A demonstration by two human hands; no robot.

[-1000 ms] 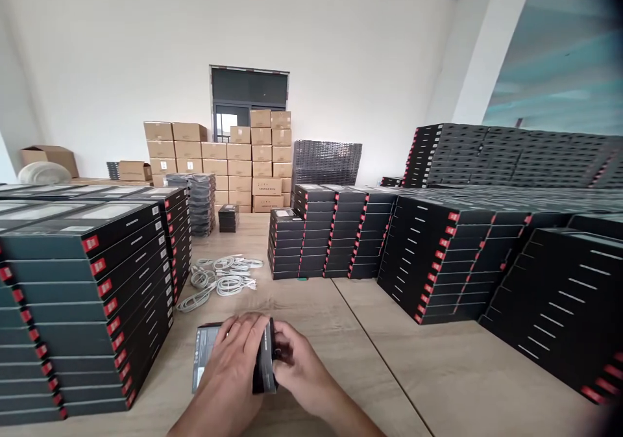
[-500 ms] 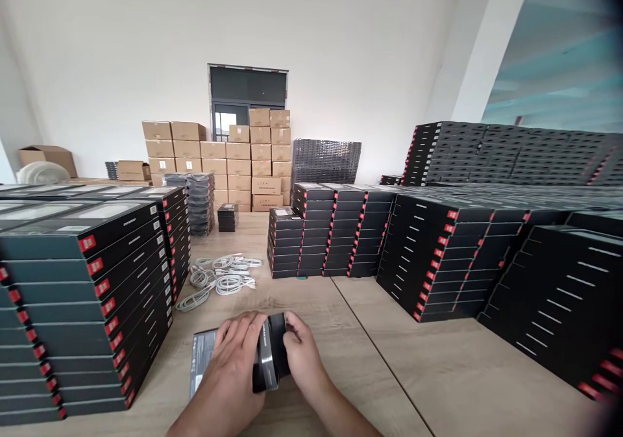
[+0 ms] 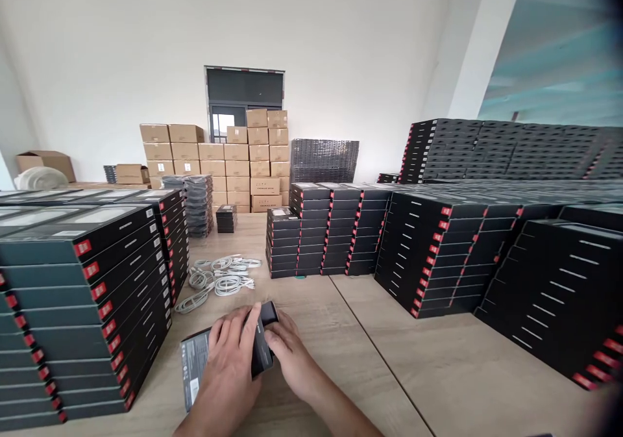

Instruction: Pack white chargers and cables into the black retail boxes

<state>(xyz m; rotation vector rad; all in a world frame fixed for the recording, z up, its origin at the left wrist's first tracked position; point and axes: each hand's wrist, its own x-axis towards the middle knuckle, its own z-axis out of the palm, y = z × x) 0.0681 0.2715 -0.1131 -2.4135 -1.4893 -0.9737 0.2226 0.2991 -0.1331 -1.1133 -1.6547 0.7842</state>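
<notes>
Low over the table, a dark box with small printing and a white label is tilted between my hands. My left hand lies across it, fingers curled over its face and pressing near the black end. With thumb and fingers closed, my right hand grips the end flap on the right side. Part of the box is covered by my hands, so its inside cannot be seen. Just beyond, several coiled white cables lie on the wooden table.
Tall stacks of black boxes with red tabs rise at the left. More stacks stand ahead, and others on the right. Cardboard cartons are piled by the window. A seam runs through the wooden tabletop.
My right hand has shifted slightly left and its fingers have moved onto the end flap, which now sits more tucked in. The box has turned a little, showing more of its printed face.
</notes>
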